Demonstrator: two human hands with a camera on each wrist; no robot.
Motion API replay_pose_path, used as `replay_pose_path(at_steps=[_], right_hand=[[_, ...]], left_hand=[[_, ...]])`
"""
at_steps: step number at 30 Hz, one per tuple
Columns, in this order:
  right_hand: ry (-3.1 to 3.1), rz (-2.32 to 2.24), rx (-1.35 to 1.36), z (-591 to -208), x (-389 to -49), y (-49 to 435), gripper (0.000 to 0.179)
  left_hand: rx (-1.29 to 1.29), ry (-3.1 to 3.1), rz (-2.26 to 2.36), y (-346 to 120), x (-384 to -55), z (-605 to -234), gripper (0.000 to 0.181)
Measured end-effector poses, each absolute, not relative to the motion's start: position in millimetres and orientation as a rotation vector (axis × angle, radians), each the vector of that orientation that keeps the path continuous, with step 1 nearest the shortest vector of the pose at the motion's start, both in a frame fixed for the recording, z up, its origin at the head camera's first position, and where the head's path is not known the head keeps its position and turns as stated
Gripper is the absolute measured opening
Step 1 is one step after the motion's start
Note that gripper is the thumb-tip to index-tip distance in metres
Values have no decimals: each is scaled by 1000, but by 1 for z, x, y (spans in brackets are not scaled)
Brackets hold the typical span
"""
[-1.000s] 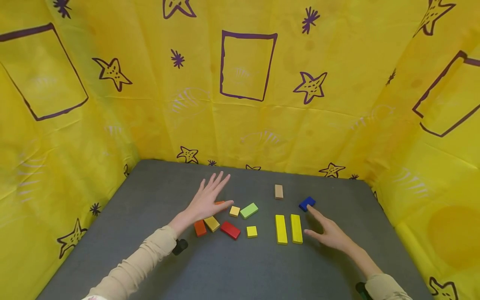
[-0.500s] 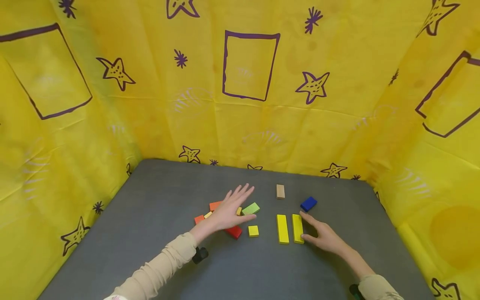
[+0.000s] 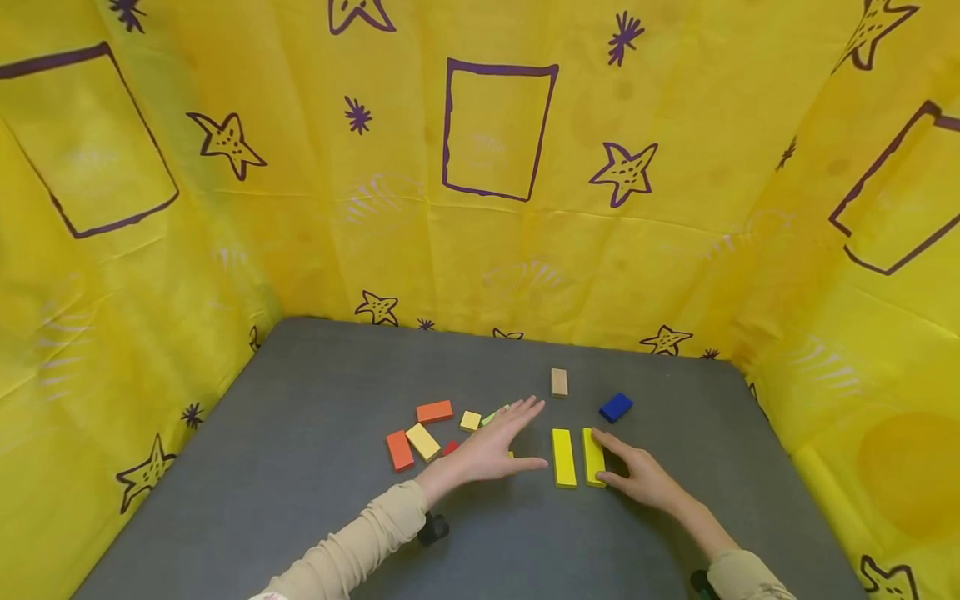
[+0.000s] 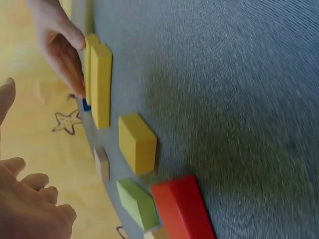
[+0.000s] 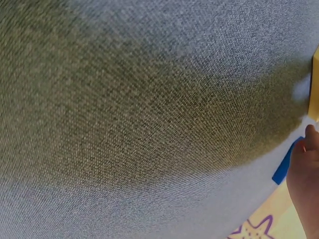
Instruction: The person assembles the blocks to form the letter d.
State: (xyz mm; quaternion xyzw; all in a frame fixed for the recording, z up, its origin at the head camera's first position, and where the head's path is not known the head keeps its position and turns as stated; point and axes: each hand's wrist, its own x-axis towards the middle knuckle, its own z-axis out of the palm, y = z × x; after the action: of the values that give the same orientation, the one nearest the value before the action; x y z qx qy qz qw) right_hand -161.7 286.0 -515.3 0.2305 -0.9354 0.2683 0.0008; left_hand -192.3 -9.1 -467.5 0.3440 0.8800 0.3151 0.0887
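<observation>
Two long yellow blocks lie side by side on the dark tabletop in the head view. My right hand [image 3: 648, 479] spans the right yellow block [image 3: 593, 457] lengthwise, thumb at its near end and fingers at its far end. Just left of the pair, my left hand [image 3: 487, 450] hovers with fingers spread and thumb out, holding nothing. The left yellow block [image 3: 564, 458] lies beyond its thumb. Beneath the left hand, a small yellow block [image 4: 137, 144], a green block [image 4: 137, 203] and a red block [image 4: 182, 209] show in the left wrist view, largely hidden from the head camera.
Farther back lie a blue block [image 3: 616, 407] and a plain wooden block [image 3: 559, 382]. To the left are two orange blocks, one of them [image 3: 434, 412] farther back, plus a pale yellow block [image 3: 423, 442] and a small tan block [image 3: 470, 421]. Yellow cloth [image 3: 502, 250] walls the table.
My left hand has swept right across the loose blocks toward the yellow pair. My right hand has come from near the blue block onto the right yellow block.
</observation>
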Motion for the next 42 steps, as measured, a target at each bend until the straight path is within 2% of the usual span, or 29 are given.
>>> replay_pose_path(at_steps=[9,22,32,42], right_hand=[[-2947,831,759,-515,-162,289,63],[-2987,867,772,-514,-163,291,63],[-2992,871,763,-515,-163,291,64],[-3009,908,727,-516,-163,291,65]], left_hand=[[1002,2546,957,14,-193,-482,87],[834,2507,1007,39,-196,-500,94],[778,2558,1019,47,-196,-516,98],[803,2625,954,51,-195,-517,99]])
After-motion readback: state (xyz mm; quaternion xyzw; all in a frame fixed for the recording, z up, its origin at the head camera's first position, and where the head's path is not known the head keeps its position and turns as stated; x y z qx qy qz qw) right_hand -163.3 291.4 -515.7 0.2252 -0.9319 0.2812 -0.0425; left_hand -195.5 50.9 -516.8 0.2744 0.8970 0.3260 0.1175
